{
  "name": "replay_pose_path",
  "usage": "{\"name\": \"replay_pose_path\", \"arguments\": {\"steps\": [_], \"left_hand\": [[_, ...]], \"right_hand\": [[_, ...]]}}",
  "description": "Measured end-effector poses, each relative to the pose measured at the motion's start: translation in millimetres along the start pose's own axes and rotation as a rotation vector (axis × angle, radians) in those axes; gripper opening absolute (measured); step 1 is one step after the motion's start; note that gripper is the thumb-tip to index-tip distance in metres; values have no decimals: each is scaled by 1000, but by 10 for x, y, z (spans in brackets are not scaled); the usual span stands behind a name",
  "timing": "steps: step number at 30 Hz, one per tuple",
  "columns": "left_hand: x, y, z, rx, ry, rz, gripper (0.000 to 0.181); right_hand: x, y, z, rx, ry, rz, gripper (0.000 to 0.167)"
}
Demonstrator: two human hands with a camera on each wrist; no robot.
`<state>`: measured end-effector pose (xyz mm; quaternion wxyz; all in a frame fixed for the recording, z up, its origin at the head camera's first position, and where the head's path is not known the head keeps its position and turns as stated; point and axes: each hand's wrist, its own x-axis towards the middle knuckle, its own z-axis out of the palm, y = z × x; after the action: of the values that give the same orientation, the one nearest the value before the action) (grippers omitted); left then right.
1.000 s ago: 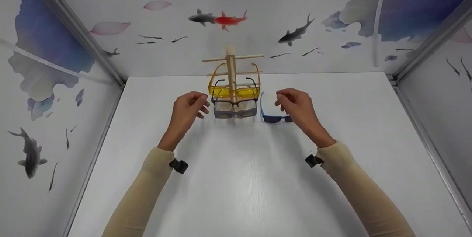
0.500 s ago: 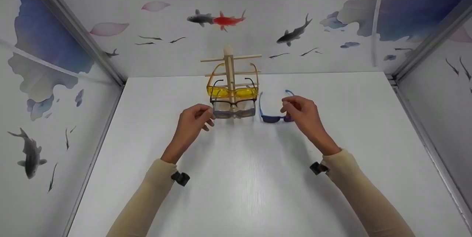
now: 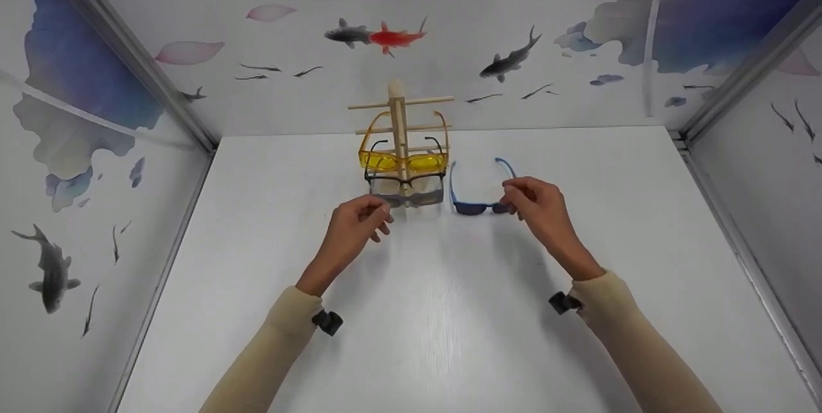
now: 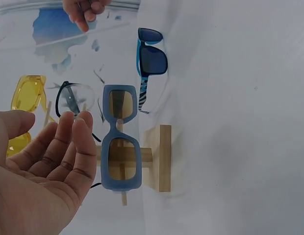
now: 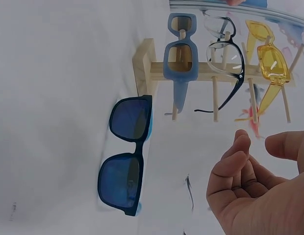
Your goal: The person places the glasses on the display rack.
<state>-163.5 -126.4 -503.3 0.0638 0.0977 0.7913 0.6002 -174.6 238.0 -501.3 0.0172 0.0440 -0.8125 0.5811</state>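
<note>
My left hand (image 3: 355,227), its fingers loosely bent, holds nothing in front of the lowest glasses on a wooden display stand (image 3: 398,117). Those are blue-grey framed sunglasses (image 4: 121,161) with brownish lenses. Above them hang black-framed clear glasses (image 5: 235,63) and yellow glasses (image 3: 427,161). Blue sunglasses (image 5: 125,152) with dark lenses rest on the table, right of the stand, temples unfolded toward the back wall. Over their right side in the head view is my right hand (image 3: 539,204); in the right wrist view it is apart from them, fingers half bent around nothing.
The white table (image 3: 437,323) meets a back wall (image 3: 449,2) printed with fish and petals. Side panels with metal edges (image 3: 131,60) stand left and right. The stand's top peg (image 3: 430,100) carries no glasses.
Both hands have drawn back toward the person. My left hand has also shifted right, in front of the lowest glasses, and my right hand slightly right, uncovering more of the blue sunglasses.
</note>
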Motion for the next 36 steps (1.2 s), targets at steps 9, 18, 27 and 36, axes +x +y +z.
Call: {"name": "replay_pose_path", "arguments": {"steps": [9, 18, 27, 36], "left_hand": [[18, -3, 158, 1, -24, 12, 20], [32, -53, 326, -7, -63, 15, 20], [70, -119, 540, -17, -110, 7, 22], [121, -148, 672, -18, -129, 15, 24]], "right_hand": [[-57, 49, -75, -22, 21, 38, 27], [-119, 133, -134, -5, 31, 32, 27], [-130, 224, -114, -9, 29, 91, 32], [-158, 336, -93, -16, 50, 103, 34]]}}
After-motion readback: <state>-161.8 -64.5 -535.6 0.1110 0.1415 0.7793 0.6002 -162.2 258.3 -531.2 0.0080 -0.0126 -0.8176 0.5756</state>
